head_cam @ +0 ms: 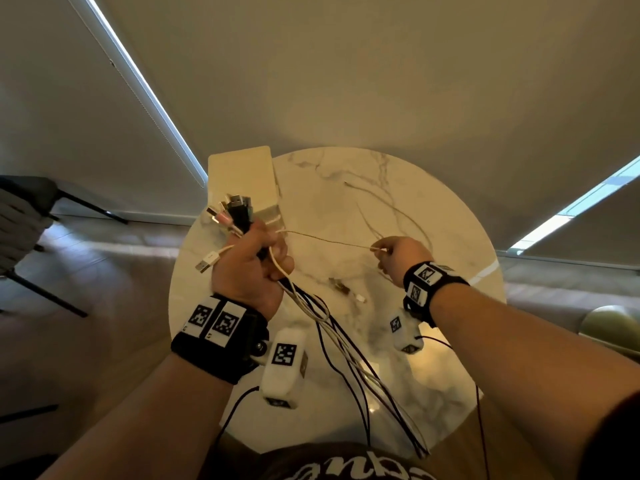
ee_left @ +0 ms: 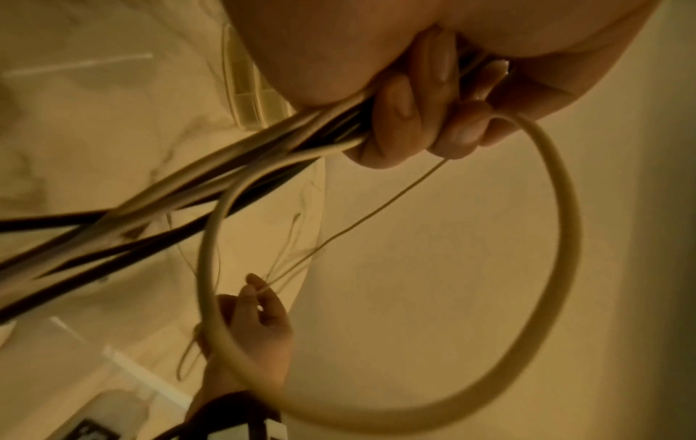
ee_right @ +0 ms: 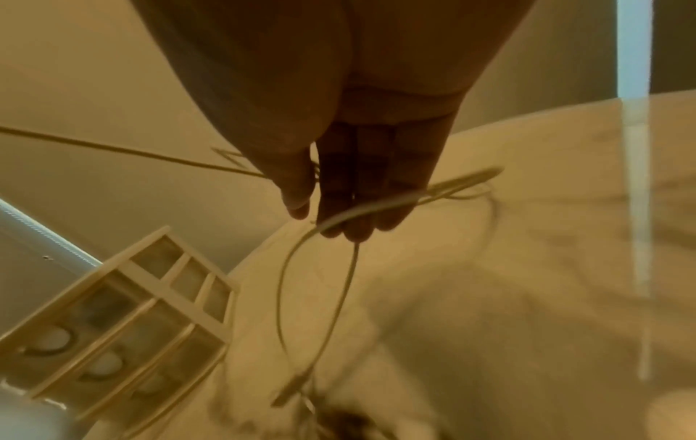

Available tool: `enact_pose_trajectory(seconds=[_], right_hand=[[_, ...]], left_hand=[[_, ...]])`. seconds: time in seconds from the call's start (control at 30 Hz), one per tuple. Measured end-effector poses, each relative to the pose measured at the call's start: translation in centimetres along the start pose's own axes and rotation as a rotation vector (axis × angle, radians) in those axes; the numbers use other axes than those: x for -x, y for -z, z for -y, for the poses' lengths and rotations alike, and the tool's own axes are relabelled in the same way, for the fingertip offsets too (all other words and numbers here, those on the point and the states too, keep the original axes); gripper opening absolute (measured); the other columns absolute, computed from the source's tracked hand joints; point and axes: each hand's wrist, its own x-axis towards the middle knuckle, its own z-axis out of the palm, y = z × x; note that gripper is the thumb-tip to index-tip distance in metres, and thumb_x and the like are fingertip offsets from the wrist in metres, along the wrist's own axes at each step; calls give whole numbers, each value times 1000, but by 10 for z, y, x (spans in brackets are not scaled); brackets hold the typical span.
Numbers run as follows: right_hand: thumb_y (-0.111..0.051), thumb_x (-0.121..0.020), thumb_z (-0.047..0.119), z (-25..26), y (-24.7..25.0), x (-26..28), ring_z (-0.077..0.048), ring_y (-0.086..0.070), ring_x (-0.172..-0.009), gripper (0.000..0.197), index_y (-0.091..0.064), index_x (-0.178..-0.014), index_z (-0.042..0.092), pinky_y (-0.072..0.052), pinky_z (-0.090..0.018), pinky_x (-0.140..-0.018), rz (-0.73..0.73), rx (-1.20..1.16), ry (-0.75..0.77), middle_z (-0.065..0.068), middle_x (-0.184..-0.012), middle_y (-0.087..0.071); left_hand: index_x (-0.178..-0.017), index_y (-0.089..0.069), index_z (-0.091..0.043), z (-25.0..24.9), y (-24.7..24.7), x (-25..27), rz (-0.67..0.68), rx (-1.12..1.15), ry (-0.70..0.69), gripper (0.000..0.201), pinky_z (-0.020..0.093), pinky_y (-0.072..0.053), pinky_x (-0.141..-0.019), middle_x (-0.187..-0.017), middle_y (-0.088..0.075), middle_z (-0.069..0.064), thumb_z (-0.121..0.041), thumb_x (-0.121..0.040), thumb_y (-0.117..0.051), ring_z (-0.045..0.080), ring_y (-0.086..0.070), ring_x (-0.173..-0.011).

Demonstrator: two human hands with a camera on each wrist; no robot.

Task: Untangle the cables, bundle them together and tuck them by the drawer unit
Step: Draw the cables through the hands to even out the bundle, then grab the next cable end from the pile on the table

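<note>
Marble table is carrying a cream drawer unit at its far left edge. Above the table the left hand is clenching a bundle of cables, black and white, its grip closed tight around them; plugs are sticking up past the knuckles while the tails are trailing down toward the person. The right hand is pinching a thin cable, its grip closed on it, stretching it level from the left fist. Loose ends are lying on the table between both hands.
</note>
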Motion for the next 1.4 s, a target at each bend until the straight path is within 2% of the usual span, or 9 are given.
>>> enact_pose_trajectory(seconds=[0.2, 0.3, 0.47, 0.67, 0.83, 0.97, 1.13, 1.3, 1.4], right_hand=[[-59, -102, 37, 42, 21, 33, -13, -66, -114, 23, -76, -116, 36, -52, -34, -101, -81, -24, 310, 10, -124, -73], [-53, -102, 48, 58, 12, 53, -13, -66, -115, 29, -72, -123, 41, -52, -34, -96, -52, 111, 406, 13, -128, -71], [-55, -100, 42, 58, -7, 64, -20, -67, -108, 27, -68, -123, 39, -54, -34, -86, -82, 155, 437, 8, -122, -70], [-53, -99, 28, 55, -10, 67, -27, -30, -150, 27, -74, -110, 41, -45, -44, -108, -39, 219, 474, 11, -164, -30], [-52, -104, 28, 54, -4, 68, -26, -66, -103, 21, -72, -110, 26, -51, -36, -80, -100, 147, 528, 0, -115, -72], [-54, -104, 32, 59, 6, 67, -23, -65, -101, 23, -74, -112, 23, -52, -39, -83, -86, 92, 631, -1, -114, -71], [-60, -95, 40, 59, 6, 57, -17, -58, -85, 17, -73, -97, 29, -50, -35, -70, -75, 197, 628, 6, -98, -58], [-55, -103, 42, 59, 1, 76, -11, -55, -64, 23, -66, -87, 29, -40, -29, -61, 55, 32, 504, 10, -70, -57], [-61, -101, 34, 43, -15, 69, -1, -63, -71, 9, -69, -101, 31, -44, -18, -63, 115, -39, 393, 14, -77, -67]], left_hand=[[-57, -65, -16, 11, 14, -19, -191, -354, 22, 35, 27, -19, -44, -75, -45, 14, -4, -90, -59, 14, -27, -47], [-69, -77, -9, 24, 5, -17, -139, -549, 54, 20, 28, -23, -44, -69, -40, 13, -17, -86, -70, 17, -26, -45], [-74, -65, 2, 43, -8, -10, -39, -783, 125, 69, 29, -31, -48, -48, -40, 1, -63, -64, -86, 17, -34, -38], [-56, -45, -20, 54, -10, -9, -24, -851, 136, 58, 34, -32, -51, -48, -40, -1, -47, -61, -95, 17, -36, -41], [-67, -67, -2, 53, -3, -9, -44, -724, 90, 50, 30, -29, -50, -49, -40, 1, -48, -64, -87, 18, -32, -39], [-82, -64, -7, 47, -4, -4, 1, -635, -13, 42, 30, -36, -52, -63, -60, 5, -34, -63, -89, 19, -47, -51], [-89, -60, -29, 47, -7, 1, 89, -776, -153, 39, 39, -53, -68, -99, -72, 6, -30, -62, -87, 15, -62, -70], [-87, -56, -59, 40, -3, 0, 77, -1052, -212, 26, 54, -55, -88, -93, -69, -9, -46, -74, -74, 32, -68, -89], [-92, -55, -31, 39, -7, 4, 58, -976, -258, 21, 40, -54, -72, -87, -70, -12, -31, -85, -74, 22, -62, -66]])
